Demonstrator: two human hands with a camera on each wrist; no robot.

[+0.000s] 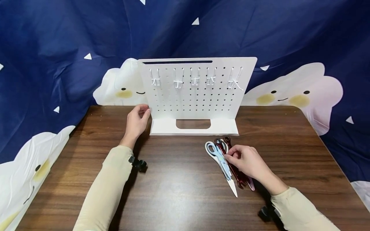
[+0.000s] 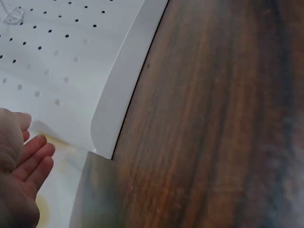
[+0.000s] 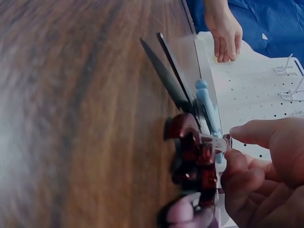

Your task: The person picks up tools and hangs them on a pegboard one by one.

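A white pegboard [image 1: 199, 96] stands upright at the back of the table, with several white wire hooks [image 1: 195, 81] along its upper part. My left hand [image 1: 138, 120] is beside the board's left edge. Its fingers [image 2: 35, 164] are loosely bent, with nothing between them. Front right of the board lies a small pile: white-and-blue scissors [image 1: 221, 160], dark red wrenches [image 1: 232, 173] and a pink-handled piece [image 1: 251, 183], partly hidden. My right hand [image 1: 245, 160] is over this pile, pinching a dark red wrench [image 3: 228, 141] between thumb and fingers.
The brown wooden table [image 1: 173, 192] extends around the pile. The board has a low white base [image 1: 164, 126] along its front. Behind hangs a dark blue cloth [image 1: 173, 29] with white clouds. The scissors' point [image 1: 234, 192] faces the near side.
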